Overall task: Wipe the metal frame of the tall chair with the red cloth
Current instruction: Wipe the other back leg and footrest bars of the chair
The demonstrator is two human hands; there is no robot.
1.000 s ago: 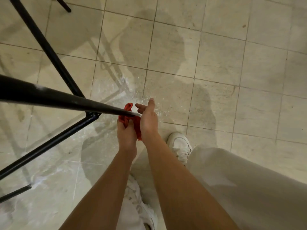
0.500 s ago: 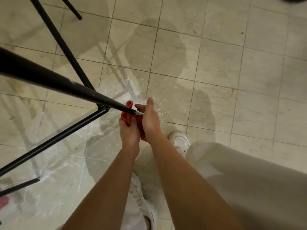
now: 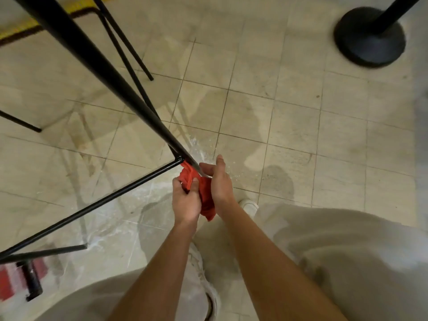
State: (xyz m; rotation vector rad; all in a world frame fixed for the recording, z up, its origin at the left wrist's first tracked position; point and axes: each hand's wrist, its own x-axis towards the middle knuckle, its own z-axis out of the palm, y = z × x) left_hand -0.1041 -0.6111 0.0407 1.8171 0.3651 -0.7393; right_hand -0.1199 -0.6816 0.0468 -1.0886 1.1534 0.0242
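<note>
The tall chair's black metal frame (image 3: 97, 66) slants from the upper left down to the floor at the centre, where a thinner crossbar (image 3: 111, 195) joins the leg. The red cloth (image 3: 203, 195) is bunched around the foot of that leg, between both hands. My left hand (image 3: 185, 200) grips the cloth from the left, with the thumb on top. My right hand (image 3: 220, 181) presses the cloth against the leg from the right, fingers fairly straight and thumb reaching across the bar. The tip of the leg is hidden by the cloth and the hands.
The floor is beige tile with white scuffs near the leg. A round black stand base (image 3: 370, 38) sits at the upper right. Other thin black chair legs (image 3: 129, 49) stand at the upper left. A red and black object (image 3: 25, 279) lies at the lower left. My white shoes (image 3: 249, 205) are below the hands.
The view has tilted up, so the leg now runs steeper and the stand base has come into sight. Both hands stay on the cloth at the foot of the leg.
</note>
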